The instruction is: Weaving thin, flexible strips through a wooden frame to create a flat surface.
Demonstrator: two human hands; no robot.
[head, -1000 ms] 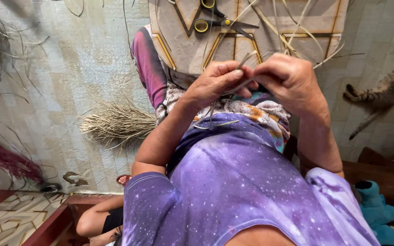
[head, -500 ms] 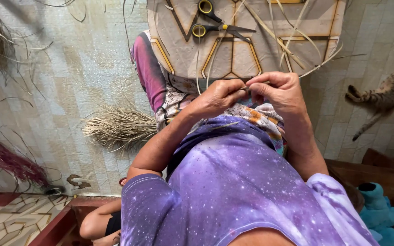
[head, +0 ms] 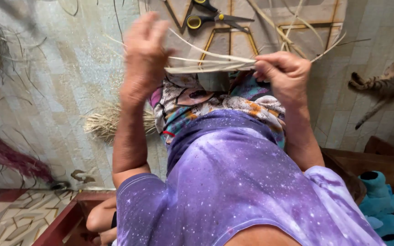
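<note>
Head view: straw strips (head: 210,64) stretched between hands.
Left hand (head: 144,54): blurred, grip unclear.
Right hand (head: 284,77): pinching strips.
Scissors (head: 215,18): beyond, apart.

Scissors (head: 217,19) beyond hands, cat (head: 391,77) right.

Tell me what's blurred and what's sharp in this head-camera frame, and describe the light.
Head view: the left hand is smeared by motion blur; the right hand, pinching pale straw strips, is sharper, as are the scissors. Light is soft and even, without glare; wide-angle distortion bends the edges.
</note>
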